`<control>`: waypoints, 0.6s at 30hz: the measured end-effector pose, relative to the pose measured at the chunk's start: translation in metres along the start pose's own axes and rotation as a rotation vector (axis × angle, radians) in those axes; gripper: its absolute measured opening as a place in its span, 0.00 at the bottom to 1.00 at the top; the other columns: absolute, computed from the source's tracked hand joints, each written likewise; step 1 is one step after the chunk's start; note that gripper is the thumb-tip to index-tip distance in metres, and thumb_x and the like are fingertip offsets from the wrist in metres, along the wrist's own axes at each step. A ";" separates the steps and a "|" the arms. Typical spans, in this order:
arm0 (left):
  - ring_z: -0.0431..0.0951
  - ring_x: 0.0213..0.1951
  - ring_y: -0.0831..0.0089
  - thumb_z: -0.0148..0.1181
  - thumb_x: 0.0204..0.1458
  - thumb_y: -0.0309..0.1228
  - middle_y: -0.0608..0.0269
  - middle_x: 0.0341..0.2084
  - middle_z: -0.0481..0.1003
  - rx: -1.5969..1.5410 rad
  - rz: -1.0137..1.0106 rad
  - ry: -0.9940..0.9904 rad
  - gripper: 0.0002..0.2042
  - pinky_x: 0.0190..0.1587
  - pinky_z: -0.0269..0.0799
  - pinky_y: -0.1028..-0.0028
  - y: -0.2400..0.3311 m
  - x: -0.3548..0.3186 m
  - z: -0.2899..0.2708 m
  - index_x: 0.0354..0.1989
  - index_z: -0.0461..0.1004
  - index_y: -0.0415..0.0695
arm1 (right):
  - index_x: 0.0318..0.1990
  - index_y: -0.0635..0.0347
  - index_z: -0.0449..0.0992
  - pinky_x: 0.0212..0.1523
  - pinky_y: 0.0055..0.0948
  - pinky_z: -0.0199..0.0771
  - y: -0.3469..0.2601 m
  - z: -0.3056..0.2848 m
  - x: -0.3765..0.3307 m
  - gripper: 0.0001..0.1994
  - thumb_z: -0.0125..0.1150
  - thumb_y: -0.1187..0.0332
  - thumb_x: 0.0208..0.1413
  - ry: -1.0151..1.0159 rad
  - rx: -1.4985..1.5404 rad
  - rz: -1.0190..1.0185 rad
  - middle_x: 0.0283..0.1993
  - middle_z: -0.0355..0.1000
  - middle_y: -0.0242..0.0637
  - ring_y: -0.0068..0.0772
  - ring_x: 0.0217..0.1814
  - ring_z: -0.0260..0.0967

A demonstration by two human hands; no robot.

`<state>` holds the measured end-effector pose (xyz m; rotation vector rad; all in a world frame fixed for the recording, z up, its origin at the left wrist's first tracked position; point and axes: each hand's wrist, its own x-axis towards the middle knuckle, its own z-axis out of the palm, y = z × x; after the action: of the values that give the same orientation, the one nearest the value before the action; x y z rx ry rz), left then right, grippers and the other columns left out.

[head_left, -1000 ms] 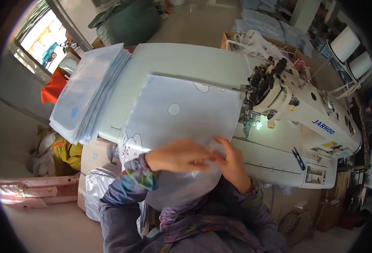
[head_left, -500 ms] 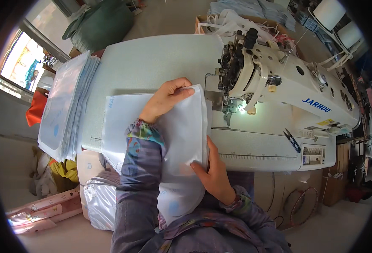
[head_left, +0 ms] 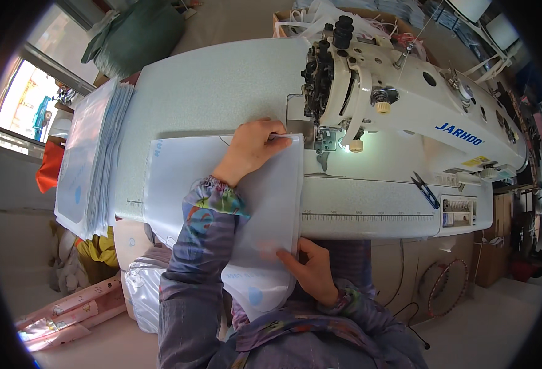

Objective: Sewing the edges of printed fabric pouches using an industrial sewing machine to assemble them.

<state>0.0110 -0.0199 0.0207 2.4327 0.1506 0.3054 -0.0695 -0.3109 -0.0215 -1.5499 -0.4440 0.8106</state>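
Note:
A glossy white plastic-like sheet (head_left: pixel 185 178), folded or layered, lies on the sewing table and hangs over its front edge toward my lap. At its far right corner my left hand (head_left: pixel 252 147) is closed, thumb and fingers pinching the edge. My right hand (head_left: pixel 312 270) grips the same sheet's right edge lower down, below the table's front, thumb on top and fingers partly behind. Just right of the far corner is the sewing machine (head_left: pixel 418 104), its lit presser foot (head_left: pixel 324 161) close to the sheet but apart from it.
A stack of similar sheets (head_left: pixel 86 160) leans over the table's left end. Thread snips (head_left: pixel 426 190) lie on the right, beside a small tray (head_left: pixel 459 212). A measuring scale (head_left: pixel 369 217) runs along the front edge. Behind the machine stands a box of white strips (head_left: pixel 320 18).
The far corner of the sheet has come down flatter onto the table, with my left hand lower on it. My right hand has slid down along the right edge. The view has shifted slightly.

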 end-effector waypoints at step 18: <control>0.77 0.57 0.52 0.70 0.55 0.32 0.56 0.55 0.77 0.253 0.093 0.209 0.18 0.63 0.72 0.54 0.063 -0.043 0.051 0.54 0.80 0.44 | 0.76 0.66 0.57 0.36 0.21 0.74 0.005 -0.017 -0.018 0.33 0.64 0.78 0.66 0.033 -0.144 -0.084 0.36 0.80 0.36 0.15 0.36 0.75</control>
<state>-0.0157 -0.1072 0.0155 2.6580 0.1779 0.6165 -0.0709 -0.3360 -0.0226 -1.6636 -0.5498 0.6995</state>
